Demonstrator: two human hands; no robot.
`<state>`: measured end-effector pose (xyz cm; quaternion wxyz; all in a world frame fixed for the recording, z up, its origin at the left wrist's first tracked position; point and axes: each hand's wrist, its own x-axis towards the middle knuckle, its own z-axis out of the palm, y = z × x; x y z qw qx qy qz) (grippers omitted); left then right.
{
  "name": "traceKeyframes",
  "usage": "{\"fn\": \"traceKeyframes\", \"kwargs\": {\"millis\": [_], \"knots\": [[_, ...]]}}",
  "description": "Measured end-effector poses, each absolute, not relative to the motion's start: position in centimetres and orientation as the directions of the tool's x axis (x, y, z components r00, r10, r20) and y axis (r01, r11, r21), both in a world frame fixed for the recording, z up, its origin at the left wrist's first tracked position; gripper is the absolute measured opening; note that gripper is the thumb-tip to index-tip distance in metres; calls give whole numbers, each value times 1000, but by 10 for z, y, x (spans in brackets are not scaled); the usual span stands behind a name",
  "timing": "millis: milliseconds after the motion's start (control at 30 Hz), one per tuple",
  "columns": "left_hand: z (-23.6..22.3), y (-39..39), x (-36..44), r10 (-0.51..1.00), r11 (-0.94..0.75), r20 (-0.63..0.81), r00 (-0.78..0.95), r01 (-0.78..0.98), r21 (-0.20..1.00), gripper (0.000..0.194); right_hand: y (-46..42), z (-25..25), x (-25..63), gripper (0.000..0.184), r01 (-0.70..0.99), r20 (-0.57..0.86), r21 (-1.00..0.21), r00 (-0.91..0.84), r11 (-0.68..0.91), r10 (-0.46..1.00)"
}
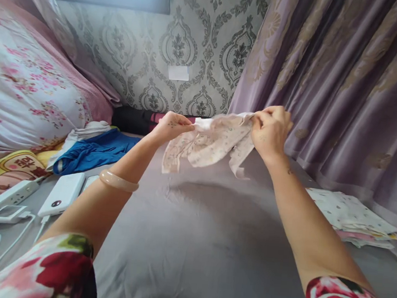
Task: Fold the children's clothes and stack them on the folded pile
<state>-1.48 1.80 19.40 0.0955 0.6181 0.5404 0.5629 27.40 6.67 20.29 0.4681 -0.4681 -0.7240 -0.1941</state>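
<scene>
A small pale beige garment (pixel 216 141) with a tiny print hangs in the air over the grey bed sheet (pixel 188 251). My left hand (pixel 174 125) pinches its white upper edge at one end. At the other end my right hand (pixel 272 128) has its fingers closed on the cloth. The lower part of the garment hangs loose in folds and looks a little blurred. Its exact kind is hard to make out. A shadow falls on the sheet below it.
At right lies a stack of folded clothes (pixel 353 218). To the left are a blue garment (pixel 95 150), a white power bank (pixel 62 194), a power strip (pixel 3 203) with cables, and a yellow cartoon cushion (pixel 17 164). Purple curtains (pixel 348 88) hang along the right side.
</scene>
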Motion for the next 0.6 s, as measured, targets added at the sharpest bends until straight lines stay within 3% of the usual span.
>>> {"fn": "traceKeyframes", "kwargs": {"millis": [333,600], "knots": [[186,36,-13,760,-348,550,-347,497,795,21,88,195,277,29,878,705,-263,-107,399,702],[182,43,-11,755,-373,577,-313,518,770,26,95,186,281,29,839,758,-251,-141,483,637]]}}
